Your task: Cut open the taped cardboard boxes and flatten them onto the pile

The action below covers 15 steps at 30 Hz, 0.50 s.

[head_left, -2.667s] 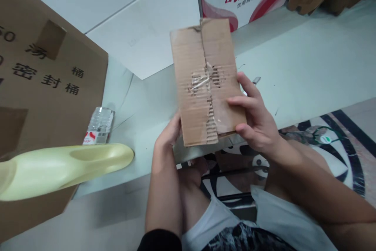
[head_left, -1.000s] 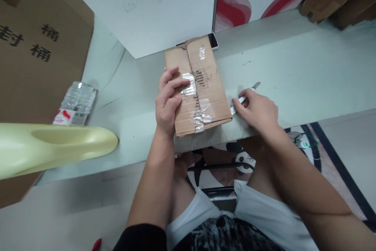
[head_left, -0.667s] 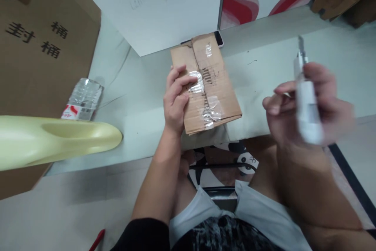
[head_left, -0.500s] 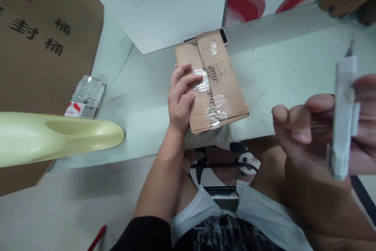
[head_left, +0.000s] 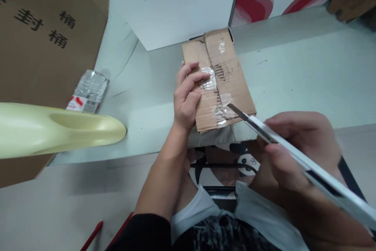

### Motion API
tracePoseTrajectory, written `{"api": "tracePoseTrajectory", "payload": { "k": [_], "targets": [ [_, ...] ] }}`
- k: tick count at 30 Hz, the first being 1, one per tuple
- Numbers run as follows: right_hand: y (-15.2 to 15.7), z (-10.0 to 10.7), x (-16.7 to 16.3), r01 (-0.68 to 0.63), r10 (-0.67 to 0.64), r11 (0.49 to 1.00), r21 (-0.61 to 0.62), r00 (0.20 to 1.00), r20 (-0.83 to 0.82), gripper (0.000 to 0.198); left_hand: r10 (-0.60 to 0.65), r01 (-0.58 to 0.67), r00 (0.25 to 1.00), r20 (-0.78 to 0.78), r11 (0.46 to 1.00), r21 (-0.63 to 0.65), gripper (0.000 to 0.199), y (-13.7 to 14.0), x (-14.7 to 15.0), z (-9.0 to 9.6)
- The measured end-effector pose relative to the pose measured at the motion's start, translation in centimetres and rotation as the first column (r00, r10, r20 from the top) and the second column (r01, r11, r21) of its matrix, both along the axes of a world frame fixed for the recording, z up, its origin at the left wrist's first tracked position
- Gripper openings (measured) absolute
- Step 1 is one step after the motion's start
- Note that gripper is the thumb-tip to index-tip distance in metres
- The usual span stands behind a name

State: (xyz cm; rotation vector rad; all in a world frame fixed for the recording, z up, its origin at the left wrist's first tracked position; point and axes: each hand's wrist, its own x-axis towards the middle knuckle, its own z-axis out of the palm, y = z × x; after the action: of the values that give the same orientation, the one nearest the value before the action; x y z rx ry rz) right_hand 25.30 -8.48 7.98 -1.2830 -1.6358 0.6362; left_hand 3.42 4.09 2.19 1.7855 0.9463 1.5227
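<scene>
A flattened cardboard box (head_left: 235, 71) with strips of clear tape and torn, creased flaps lies on the table. My left hand (head_left: 188, 98) grips its left side, the fingers curled over the top near a shiny tape patch. In my right hand (head_left: 302, 145) is a white utility knife (head_left: 293, 153), held along its handle with the dark blade out. The blade points up and left, and its tip appears over the lower taped part of the box; I cannot tell whether it touches.
Beyond the box stands a large white panel (head_left: 176, 8), with a red-and-white carton (head_left: 258, 0) to its right. On the left are a big brown carton (head_left: 53, 67), a clear plastic bottle (head_left: 91, 90) and a pale yellow smooth object (head_left: 88, 129) jutting over the table (head_left: 152, 121).
My right hand has swung left toward the box and turned the knife from upright to slanted, its blade now over the tape. My left hand keeps its hold. The view has shifted slightly.
</scene>
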Motion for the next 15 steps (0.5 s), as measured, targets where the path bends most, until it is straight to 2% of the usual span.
{"api": "tracePoseTrajectory", "payload": {
  "k": [4,6,11,15],
  "targets": [
    [0.6,-0.3,-1.6,-0.003,-0.039,0.983,0.183,0.973,0.226,0.01,0.012,-0.012,1.0,0.019,1.0,0.005,0.05,0.0,0.1,-0.1],
    [0.8,-0.2,-2.2,0.005,-0.074,0.971,0.24,0.957,0.28,0.013,0.011,-0.011,1.0,0.016,1.0,0.011,0.049,0.0,0.1,-0.2],
    [0.7,0.9,-2.8,-0.042,-0.058,0.973,0.227,0.907,0.417,0.011,0.019,-0.019,1.0,0.0,1.0,-0.009,0.045,-0.2,0.2,0.0],
    [0.7,1.2,-3.5,-0.026,-0.079,0.97,0.242,0.905,0.417,0.01,0.025,-0.024,1.0,0.01,1.0,-0.017,0.046,-0.3,0.3,0.1]
  ]
}}
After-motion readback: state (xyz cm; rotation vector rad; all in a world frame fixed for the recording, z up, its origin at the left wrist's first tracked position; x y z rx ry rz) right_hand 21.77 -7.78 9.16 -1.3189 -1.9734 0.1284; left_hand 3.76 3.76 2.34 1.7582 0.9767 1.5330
